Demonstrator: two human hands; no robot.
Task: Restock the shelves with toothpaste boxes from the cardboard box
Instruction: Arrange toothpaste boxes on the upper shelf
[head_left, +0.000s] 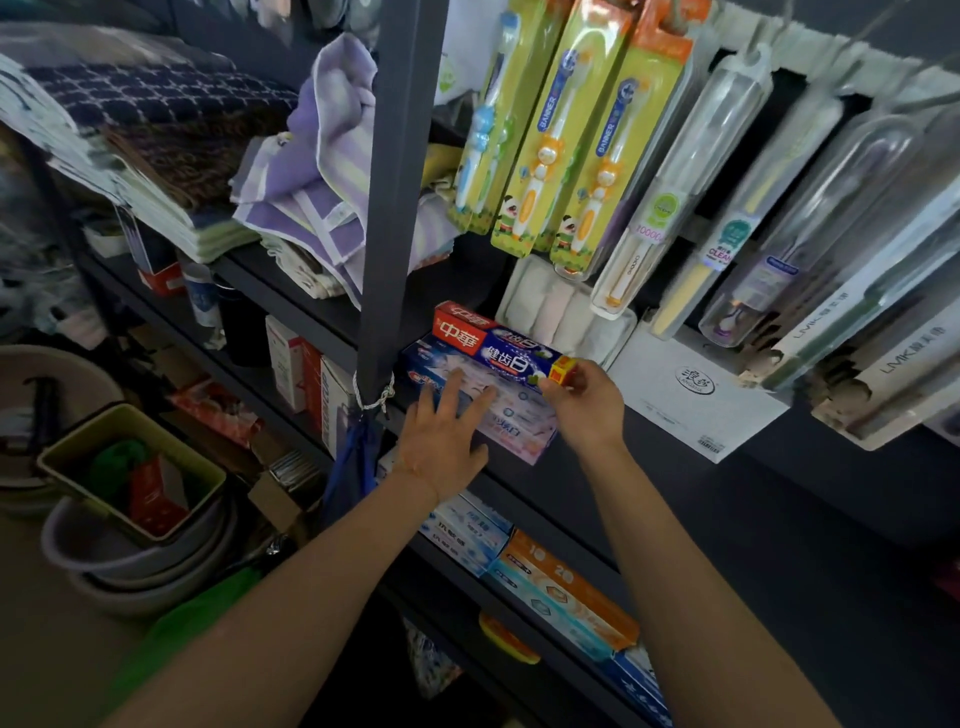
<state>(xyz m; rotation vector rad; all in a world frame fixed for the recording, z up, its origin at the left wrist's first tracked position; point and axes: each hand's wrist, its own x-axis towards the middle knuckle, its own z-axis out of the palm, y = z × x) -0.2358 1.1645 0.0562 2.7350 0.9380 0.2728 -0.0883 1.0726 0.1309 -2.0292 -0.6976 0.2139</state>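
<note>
Here the person's right hand (584, 402) pinches the near end of a long red, blue and white toothpaste box (496, 347) between thumb and curled fingers (551, 385), the box lying flat on top of a pale blue and pink toothpaste box (511, 415) at the front of the dark grey metal shelf (649, 483). The left hand (441, 436) lies on that lower box with its fingers straight and spread, pressing down on the top face and clasping nothing. Both boxes sit just to the right of the dark grey upright post (397, 197), which has a white cord (374, 397) knotted round it at shelf level. Behind the boxes stands a clear pack of white rolled cloths (558, 312), and beside it to the right lies a flat white carton (691, 395). Above them hang yellow-green carded children's toothbrushes (561, 135) and clear plastic toothbrush tubes (691, 176). On the shelf below, more toothpaste boxes in light blue (467, 535) and orange (566, 592) lie side by side. To the left of the post, folded purple striped towels (322, 171) are heaped on a higher shelf, and lower left an olive green plastic bin (130, 467) rests in stacked grey basins (140, 566). The cardboard box named in the task cannot be made out.
</note>
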